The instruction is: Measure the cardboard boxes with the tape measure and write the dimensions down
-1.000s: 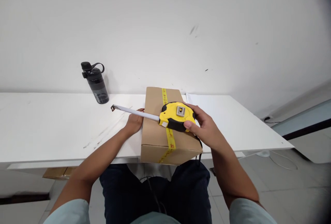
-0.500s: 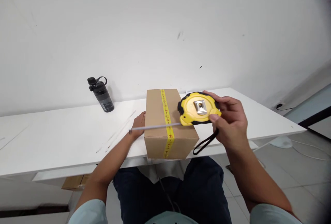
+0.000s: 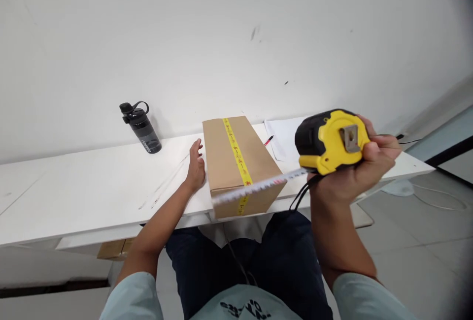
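A cardboard box (image 3: pixel 221 155) with yellow printed tape along its top stands at the table's front edge. My right hand (image 3: pixel 356 172) grips a yellow and black tape measure (image 3: pixel 328 145), raised to the right of the box. Its white blade (image 3: pixel 258 185), partly blurred, stretches leftward in front of the box's near top edge. A black wrist strap (image 3: pixel 305 193) dangles below the case. Beside the box's left side, my left hand (image 3: pixel 197 167) rests on the table with fingers apart, holding nothing; I cannot tell whether it touches the cardboard.
A dark water bottle (image 3: pixel 146 130) stands at the back left by the wall. White paper (image 3: pixel 283 135) and a red and black pen (image 3: pixel 269 140) lie behind the box on the right. Another cardboard box (image 3: pixel 113 249) sits under the white table (image 3: pixel 92 192).
My right hand has moved right and closer with the tape measure, turning its case. The blade's end has shifted right, and my left hand's fingers have come into sight, spread.
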